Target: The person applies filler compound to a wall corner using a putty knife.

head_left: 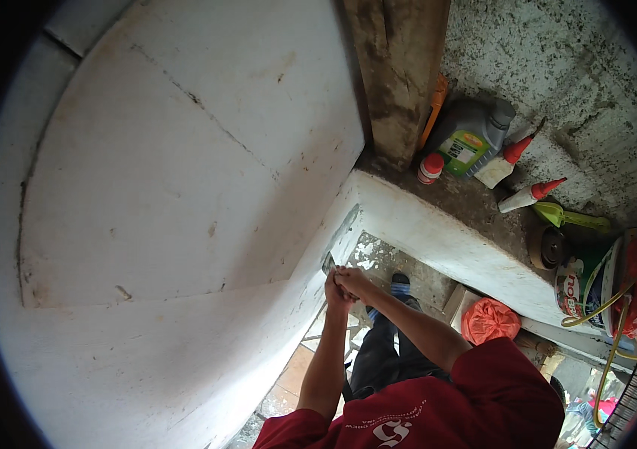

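Head view: a large white panel (pixel 169 172) is seen from above, bent by the fisheye, with a white ledge (pixel 438 232) running off to the right
Hands: the left hand (pixel 331 288) and the right hand (pixel 352 280) are pressed together at the panel's lower right corner, both closed around a small dark tool (pixel 328 263)
Grip state: the left hand is curled shut low on the tool, and the right hand is folded over it from the other side; the fingers are too small in the picture to be counted apart
Tool position: the tool is held against the edge where the panel meets the ledge, its upper tip showing just above the hands; what kind of tool it is cannot be told
Handling: the tool is judged stiff and light, small enough to be hidden by two fists; it is best held by its lower end, as it is now, with the tip left free
Panel: it is judged rigid and heavy, scuffed and cracked across the face, not something to be moved by one hand
Ledge items: a grey jug (pixel 476 135) with a green label, a small red-capped bottle (pixel 429 168) and two white bottles with red nozzles (pixel 528 196) are stood or laid well apart from the hands
Lower right: an orange bag (pixel 489 320) and a yellow hose (pixel 609 329) are seen beside the ledge
Body: red sleeves and dark trousers are seen below the hands, above a tiled floor (pixel 288 378)
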The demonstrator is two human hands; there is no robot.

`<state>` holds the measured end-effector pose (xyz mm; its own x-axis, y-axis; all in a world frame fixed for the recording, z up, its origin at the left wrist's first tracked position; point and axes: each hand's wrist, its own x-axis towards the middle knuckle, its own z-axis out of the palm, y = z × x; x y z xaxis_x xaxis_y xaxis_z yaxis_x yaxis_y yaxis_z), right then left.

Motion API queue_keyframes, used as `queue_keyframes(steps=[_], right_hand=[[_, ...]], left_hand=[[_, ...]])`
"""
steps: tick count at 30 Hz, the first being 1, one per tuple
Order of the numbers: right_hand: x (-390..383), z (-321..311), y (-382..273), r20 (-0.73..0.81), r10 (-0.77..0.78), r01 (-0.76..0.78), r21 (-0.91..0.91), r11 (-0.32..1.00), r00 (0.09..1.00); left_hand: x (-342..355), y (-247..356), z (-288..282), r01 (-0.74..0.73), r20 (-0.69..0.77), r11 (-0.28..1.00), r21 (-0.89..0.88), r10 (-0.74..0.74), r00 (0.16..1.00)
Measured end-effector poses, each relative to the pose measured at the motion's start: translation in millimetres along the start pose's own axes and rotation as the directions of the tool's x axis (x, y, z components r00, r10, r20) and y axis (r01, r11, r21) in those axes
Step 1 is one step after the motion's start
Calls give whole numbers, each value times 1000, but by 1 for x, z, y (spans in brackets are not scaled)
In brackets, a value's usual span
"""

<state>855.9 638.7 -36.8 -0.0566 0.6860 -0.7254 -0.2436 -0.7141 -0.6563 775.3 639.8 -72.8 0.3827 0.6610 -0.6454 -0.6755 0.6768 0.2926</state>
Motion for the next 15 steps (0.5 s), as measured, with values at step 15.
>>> queue_keyframes(steps=[15], right_hand=[[2,-20,-23,76,144,-152,107,983,987]], left_hand=[[14,1,22,88,-198,995,49,-77,977]])
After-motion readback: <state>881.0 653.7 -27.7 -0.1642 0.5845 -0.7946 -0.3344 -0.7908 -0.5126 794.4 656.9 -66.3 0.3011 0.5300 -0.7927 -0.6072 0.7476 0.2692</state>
